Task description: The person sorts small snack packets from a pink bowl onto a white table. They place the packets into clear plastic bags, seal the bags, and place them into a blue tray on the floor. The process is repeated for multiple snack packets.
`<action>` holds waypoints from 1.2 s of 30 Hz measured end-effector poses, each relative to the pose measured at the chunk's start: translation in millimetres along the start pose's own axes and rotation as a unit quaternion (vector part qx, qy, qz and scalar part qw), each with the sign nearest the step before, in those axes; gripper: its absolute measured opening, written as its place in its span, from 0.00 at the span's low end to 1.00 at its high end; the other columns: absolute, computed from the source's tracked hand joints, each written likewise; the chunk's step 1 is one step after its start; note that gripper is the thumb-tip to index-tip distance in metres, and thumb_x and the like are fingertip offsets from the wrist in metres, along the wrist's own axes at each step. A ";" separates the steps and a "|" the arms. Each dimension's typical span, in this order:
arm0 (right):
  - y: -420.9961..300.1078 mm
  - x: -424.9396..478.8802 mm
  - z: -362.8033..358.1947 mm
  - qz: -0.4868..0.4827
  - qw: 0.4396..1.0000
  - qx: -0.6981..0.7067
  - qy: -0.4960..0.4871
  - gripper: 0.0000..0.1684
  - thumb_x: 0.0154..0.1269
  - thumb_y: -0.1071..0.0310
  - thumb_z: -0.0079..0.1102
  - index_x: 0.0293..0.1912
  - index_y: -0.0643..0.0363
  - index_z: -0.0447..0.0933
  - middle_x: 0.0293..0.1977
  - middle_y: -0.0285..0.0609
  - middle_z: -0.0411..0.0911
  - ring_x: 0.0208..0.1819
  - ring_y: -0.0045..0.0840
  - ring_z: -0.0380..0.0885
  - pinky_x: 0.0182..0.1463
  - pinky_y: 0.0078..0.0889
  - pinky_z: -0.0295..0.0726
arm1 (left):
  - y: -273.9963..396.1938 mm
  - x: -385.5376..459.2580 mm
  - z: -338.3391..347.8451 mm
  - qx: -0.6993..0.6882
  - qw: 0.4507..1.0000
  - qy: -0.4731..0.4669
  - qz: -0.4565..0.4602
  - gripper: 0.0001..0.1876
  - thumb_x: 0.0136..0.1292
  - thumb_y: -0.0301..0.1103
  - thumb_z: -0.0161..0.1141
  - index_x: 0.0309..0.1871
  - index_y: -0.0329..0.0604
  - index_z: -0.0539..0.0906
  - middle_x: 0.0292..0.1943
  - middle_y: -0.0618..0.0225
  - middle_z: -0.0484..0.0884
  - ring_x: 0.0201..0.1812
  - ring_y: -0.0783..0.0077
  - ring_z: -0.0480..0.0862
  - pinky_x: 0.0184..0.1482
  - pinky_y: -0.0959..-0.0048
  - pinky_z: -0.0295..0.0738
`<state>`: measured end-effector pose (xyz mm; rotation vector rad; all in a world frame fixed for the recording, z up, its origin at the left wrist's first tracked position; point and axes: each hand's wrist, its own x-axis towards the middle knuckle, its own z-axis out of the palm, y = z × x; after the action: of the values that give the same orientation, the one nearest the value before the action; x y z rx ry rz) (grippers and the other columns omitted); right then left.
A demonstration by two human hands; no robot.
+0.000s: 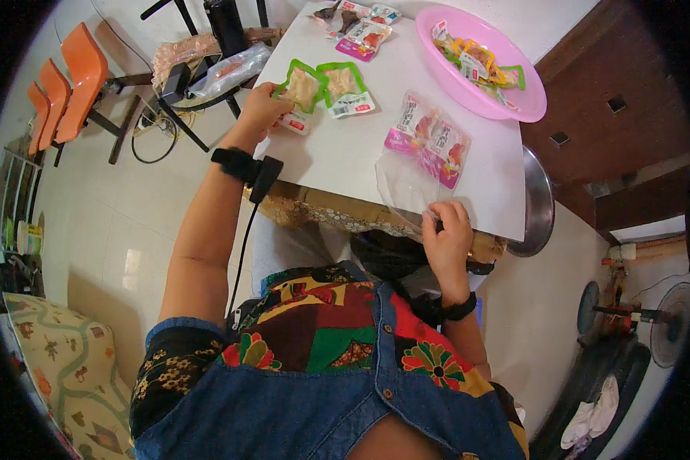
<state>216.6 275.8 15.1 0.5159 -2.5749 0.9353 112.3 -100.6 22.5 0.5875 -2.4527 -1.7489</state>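
Observation:
My left hand [266, 109] grips the left edge of a green-edged food packet [301, 90] on the white tabletop [333, 155]. Beside it lies a second green-edged packet [342, 86]. My right hand [447, 238] pinches the near rim of a clear plastic bag [407, 187] at the table's front edge. Two purple-and-clear food packets [428, 135] lie at the far end of that bag; whether they are fully inside it, I cannot tell.
A pink plastic basin [480, 100] with several packets stands at the back right. More packets [364, 39] lie at the back edge. A round metal pan [537, 201] is beyond the table's right side. Left of the table, a stool [201, 103] holds a wrapped item. Orange chairs [83, 80] stand farther left.

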 end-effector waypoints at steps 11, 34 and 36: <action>-2.0 -3.1 -3.0 0.002 0.998 0.043 0.037 0.05 0.59 0.73 0.63 0.36 0.62 0.80 0.31 0.46 0.77 0.31 0.38 0.78 0.35 0.34 0.76 | -19.1 -77.3 -11.2 -0.301 0.948 -0.096 -0.047 0.25 0.58 0.19 0.54 0.62 0.32 0.69 0.43 0.60 0.82 0.31 0.73 0.84 0.31 0.77 0.81; -22.4 6.1 -14.4 -0.066 0.993 0.066 0.077 0.06 0.56 0.71 0.66 0.36 0.57 0.81 0.28 0.41 0.77 0.27 0.37 0.78 0.30 0.35 0.76 | 24.9 -187.2 51.0 -0.370 0.844 -0.367 -0.129 0.21 0.63 0.22 0.56 0.60 0.35 0.72 0.44 0.63 0.83 0.34 0.76 0.83 0.30 0.78 0.79; -24.0 5.4 -15.5 -0.082 0.992 0.058 0.076 0.06 0.56 0.70 0.66 0.36 0.56 0.81 0.29 0.40 0.77 0.28 0.37 0.78 0.30 0.36 0.76 | 41.8 -191.8 71.3 -0.365 0.859 -0.332 -0.138 0.21 0.64 0.22 0.54 0.61 0.37 0.71 0.42 0.64 0.82 0.32 0.77 0.82 0.25 0.80 0.73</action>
<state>225.7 267.7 41.5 0.6499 -2.3141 1.0279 258.9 41.4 66.9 0.2695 -1.7362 -3.1782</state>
